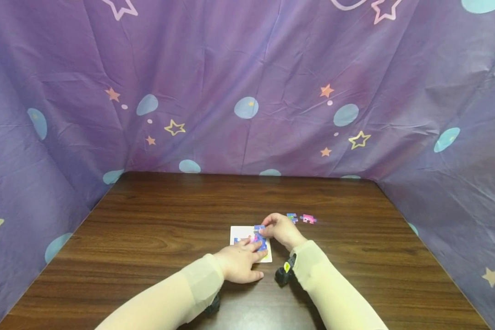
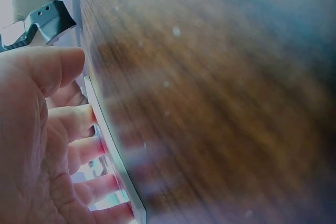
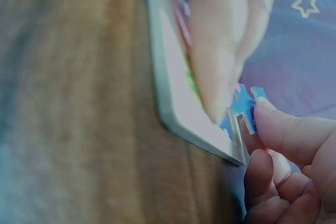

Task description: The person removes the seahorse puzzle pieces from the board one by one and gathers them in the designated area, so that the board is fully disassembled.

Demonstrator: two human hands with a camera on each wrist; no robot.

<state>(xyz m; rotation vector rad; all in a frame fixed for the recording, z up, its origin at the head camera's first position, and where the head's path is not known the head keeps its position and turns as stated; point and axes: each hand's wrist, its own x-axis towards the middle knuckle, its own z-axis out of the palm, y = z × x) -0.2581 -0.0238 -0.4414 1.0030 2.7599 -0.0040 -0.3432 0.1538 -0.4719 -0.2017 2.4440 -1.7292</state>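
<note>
A small white puzzle board (image 1: pixel 236 232) lies on the table, with blue and pink pieces set in it. My left hand (image 1: pixel 240 265) rests on the near part of the board with its fingers spread, covering much of the picture. In the left wrist view, the fingertips touch the board's face along its edge. My right hand (image 1: pixel 284 231) pinches a blue puzzle piece (image 3: pixel 244 107) between thumb and fingers at the board's far right corner. In the right wrist view, this piece stands tilted up from the board.
Two loose puzzle pieces, one blue and green (image 1: pixel 292 217) and one pink (image 1: pixel 309 219), lie just beyond my right hand. The dark wooden table (image 1: pixel 169 215) meets a purple star-patterned cloth (image 1: pixel 214 78) at its back and sides.
</note>
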